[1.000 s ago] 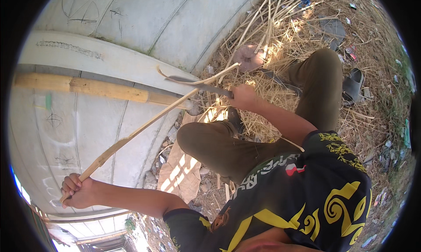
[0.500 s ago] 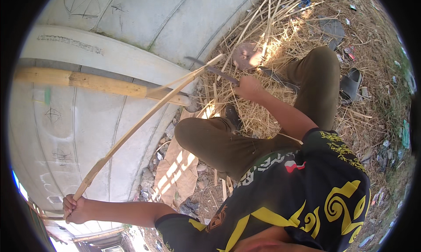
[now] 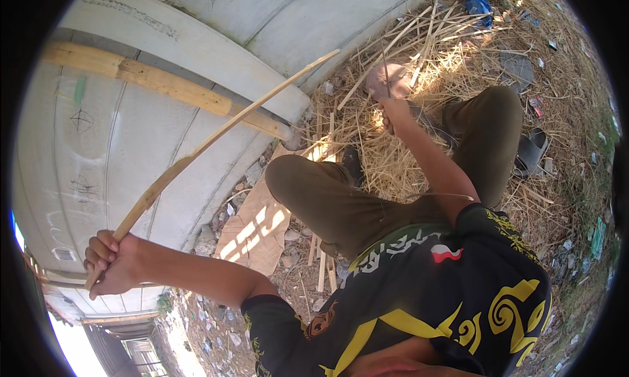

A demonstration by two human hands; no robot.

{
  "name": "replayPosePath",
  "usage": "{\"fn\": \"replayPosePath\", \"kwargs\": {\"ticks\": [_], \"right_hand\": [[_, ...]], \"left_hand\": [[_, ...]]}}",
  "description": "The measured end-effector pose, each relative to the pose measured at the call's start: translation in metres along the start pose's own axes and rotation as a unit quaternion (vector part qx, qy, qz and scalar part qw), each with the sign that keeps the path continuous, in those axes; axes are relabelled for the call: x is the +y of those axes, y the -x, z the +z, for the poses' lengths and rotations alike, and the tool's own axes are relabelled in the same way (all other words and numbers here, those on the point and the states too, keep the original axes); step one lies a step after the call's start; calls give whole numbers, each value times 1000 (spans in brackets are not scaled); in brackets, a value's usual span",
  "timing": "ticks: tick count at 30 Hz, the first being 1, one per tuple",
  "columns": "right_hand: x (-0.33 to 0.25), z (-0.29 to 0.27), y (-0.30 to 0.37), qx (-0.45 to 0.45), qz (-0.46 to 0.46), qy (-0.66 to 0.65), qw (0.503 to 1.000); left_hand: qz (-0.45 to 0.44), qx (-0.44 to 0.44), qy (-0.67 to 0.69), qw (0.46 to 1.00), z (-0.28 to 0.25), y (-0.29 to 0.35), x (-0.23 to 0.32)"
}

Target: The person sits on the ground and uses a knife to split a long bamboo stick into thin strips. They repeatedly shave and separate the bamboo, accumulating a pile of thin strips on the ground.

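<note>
My left hand (image 3: 113,262) is closed around the lower end of a long bamboo strip (image 3: 196,151). The strip slants up and to the right in front of the wall, with a knot partway along and a narrow far tip. In my right hand (image 3: 396,118) is the handle of a long knife (image 3: 386,72), fingers wrapped round it. Its dark blade shows almost edge-on, points away from me and is apart from the strip. Behind the blade sits a round reddish-brown block (image 3: 400,82) among the shavings.
Pale shavings (image 3: 380,174) cover the ground around my bent legs, with more cut strips (image 3: 426,39) at the far side. A bamboo pole (image 3: 177,92) runs along the grey wall (image 3: 164,154) at left. A sandal (image 3: 531,151) lies right; flattened cardboard (image 3: 252,236) lies left of my knee.
The knife has swung away from the strip's far end, where it had crossed it, and now points forward. The thin sliver peeling there no longer shows. My left hand has moved up.
</note>
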State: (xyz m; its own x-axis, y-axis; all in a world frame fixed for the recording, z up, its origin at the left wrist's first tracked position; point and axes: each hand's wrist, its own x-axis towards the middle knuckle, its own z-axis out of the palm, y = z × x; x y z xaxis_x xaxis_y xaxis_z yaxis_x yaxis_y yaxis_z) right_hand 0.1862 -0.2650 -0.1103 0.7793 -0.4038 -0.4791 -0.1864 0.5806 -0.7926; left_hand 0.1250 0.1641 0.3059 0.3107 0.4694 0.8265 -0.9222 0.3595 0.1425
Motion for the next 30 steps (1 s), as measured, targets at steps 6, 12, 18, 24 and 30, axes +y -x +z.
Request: {"fn": "replayPosePath", "kwargs": {"ticks": [6, 12, 18, 24, 30], "right_hand": [[-70, 21, 73, -149, -115, -21, 982], [-90, 40, 144, -270, -55, -47, 960], [-79, 49, 157, -263, -25, -40, 964], [-113, 40, 162, -169, -233, -89, 953], [-70, 38, 132, -209, -2, -37, 977]], "left_hand": [[-111, -43, -13, 993, 105, 145, -129], [-194, -50, -2, 980, 152, 178, -176], [-198, -81, -61, 975, 181, 186, -194], [-173, -132, -63, 974, 196, 180, -209], [-198, -87, 75, 973, 231, 208, -217]]}}
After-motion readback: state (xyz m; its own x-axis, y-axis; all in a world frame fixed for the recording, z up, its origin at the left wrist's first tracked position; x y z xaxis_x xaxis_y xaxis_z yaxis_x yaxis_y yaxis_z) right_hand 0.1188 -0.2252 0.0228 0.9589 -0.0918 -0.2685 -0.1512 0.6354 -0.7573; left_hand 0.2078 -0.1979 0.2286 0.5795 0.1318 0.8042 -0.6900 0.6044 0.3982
